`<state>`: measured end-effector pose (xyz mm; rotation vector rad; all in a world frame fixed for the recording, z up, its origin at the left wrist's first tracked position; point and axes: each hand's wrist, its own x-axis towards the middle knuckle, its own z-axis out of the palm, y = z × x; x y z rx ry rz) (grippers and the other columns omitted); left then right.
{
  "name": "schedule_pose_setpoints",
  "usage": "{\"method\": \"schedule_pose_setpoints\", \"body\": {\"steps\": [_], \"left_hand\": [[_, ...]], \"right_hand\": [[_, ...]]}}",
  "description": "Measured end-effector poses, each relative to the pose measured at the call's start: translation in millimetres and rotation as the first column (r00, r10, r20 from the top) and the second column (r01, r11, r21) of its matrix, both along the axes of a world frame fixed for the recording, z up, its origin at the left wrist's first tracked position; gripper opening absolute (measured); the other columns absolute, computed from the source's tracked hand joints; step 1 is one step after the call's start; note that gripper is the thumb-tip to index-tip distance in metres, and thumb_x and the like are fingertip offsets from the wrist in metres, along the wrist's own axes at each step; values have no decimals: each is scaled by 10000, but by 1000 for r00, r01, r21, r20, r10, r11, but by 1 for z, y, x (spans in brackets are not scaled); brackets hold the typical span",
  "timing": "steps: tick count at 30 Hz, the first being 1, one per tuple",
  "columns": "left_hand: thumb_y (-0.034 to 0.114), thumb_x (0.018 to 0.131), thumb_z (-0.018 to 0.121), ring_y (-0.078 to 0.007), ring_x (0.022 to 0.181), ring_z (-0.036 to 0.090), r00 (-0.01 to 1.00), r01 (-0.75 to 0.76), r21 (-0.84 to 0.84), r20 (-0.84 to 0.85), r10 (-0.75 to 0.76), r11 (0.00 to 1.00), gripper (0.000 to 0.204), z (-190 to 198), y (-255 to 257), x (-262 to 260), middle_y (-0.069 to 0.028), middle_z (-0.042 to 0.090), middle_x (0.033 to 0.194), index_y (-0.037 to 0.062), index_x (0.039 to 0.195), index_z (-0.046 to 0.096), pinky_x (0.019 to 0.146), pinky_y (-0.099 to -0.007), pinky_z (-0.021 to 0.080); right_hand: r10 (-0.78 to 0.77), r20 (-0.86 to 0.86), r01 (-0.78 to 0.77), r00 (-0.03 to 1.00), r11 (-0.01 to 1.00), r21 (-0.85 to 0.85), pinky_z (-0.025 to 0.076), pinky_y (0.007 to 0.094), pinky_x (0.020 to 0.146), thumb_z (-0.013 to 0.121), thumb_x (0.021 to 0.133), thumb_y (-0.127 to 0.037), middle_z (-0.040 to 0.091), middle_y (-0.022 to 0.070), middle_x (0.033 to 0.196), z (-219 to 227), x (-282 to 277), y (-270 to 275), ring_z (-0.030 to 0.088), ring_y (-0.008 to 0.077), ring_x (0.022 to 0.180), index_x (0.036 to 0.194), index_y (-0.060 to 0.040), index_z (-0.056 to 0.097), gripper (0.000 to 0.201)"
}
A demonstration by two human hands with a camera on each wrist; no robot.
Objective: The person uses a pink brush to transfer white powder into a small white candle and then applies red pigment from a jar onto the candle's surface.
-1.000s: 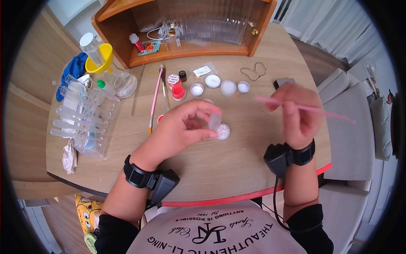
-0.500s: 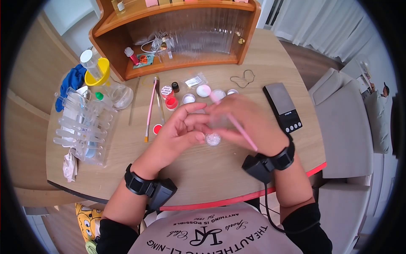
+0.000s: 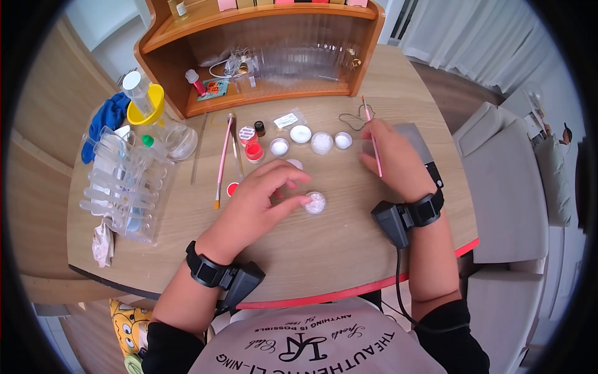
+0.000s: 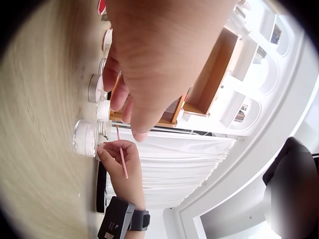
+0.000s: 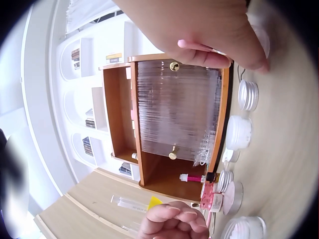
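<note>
Beside a small clear jar [image 3: 316, 202] of pale pinkish-white contents, my left hand [image 3: 255, 201] has its thumb tip at the rim, fingers loosely curved and holding nothing. The left wrist view shows that jar [image 4: 85, 138] upright, with thumb and fingers apart. My right hand [image 3: 402, 163] is farther right, gripping a slim pink brush [image 3: 375, 148] with its tip pointing away. In the right wrist view a clear round piece [image 5: 261, 36] shows partly behind the right hand [image 5: 199, 25]; whether the fingers hold it, I cannot tell.
Small white pots [image 3: 321, 143] and an open red pot [image 3: 253, 151] stand beyond my hands. A grey scale [image 3: 411, 134] lies partly behind my right hand. Leftward are another brush [image 3: 223, 163] and a clear tube rack [image 3: 140, 202]; a wooden cabinet [image 3: 180, 100] stands at the back.
My right hand came in to my left, then moved away to the right with the pink brush. The clear lid that my left hand held is no longer in it.
</note>
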<state>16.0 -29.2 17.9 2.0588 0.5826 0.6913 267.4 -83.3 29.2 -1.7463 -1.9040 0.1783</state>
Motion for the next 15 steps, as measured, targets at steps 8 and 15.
{"method": "schedule_pose_setpoints", "body": {"steps": [8,15], "left_hand": [[130,791,674,-166,837,561,999,24,0,-34,-24,1000,221,-1,0,0,-57,557,944,73,989,594,646,-263,455],[119,789,668,-173,834,571,998,12,21,-56,-11,1000,208,0,-2,0,-56,563,934,75,980,599,650,-270,462]], "right_hand": [[77,100,-87,992,992,96,459,391,738,604,718,23,574,150,996,8,-7,-3,559,342,894,1008,-30,534,303],[97,222,-118,970,990,83,423,364,884,524,762,-4,590,120,1082,-10,-14,1,542,300,1013,1061,-37,585,306]]}}
